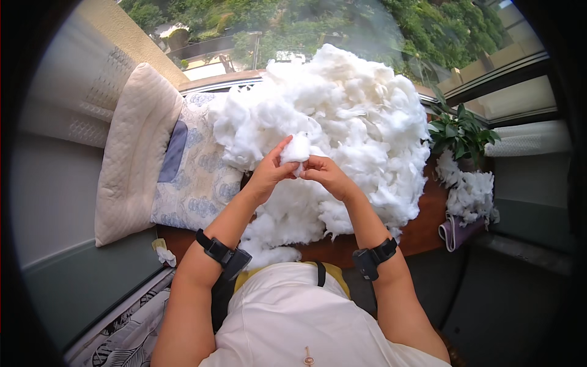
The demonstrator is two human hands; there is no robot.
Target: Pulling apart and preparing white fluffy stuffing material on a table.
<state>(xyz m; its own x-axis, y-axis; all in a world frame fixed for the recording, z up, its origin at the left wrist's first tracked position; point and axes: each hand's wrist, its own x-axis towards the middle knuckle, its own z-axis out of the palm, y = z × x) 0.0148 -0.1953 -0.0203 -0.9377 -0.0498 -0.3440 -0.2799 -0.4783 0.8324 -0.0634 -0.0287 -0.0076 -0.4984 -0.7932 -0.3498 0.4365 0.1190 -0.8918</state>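
Note:
A small tuft of white fibre stuffing (297, 149) is held up between my two hands. My left hand (273, 169) grips its left side, the forefinger up along the edge and the thumb beneath. The fingertips of my right hand (326, 173) pinch its lower right part. Directly behind and below them spreads a large heap of loose white fibre stuffing (367, 119), piled high towards the window. Its lower edge hangs near my lap. Both forearms wear a black strap with a small black box.
Left stand a quilted cream pillow (137, 156) and a blue-patterned cushion (202, 202). On the right, a potted plant (458, 130) is near more fibre tufts (472, 195) on a folded purple cloth (461, 229). The brown wooden surface (424, 229) shows below the heap; a window (298, 27) lies beyond.

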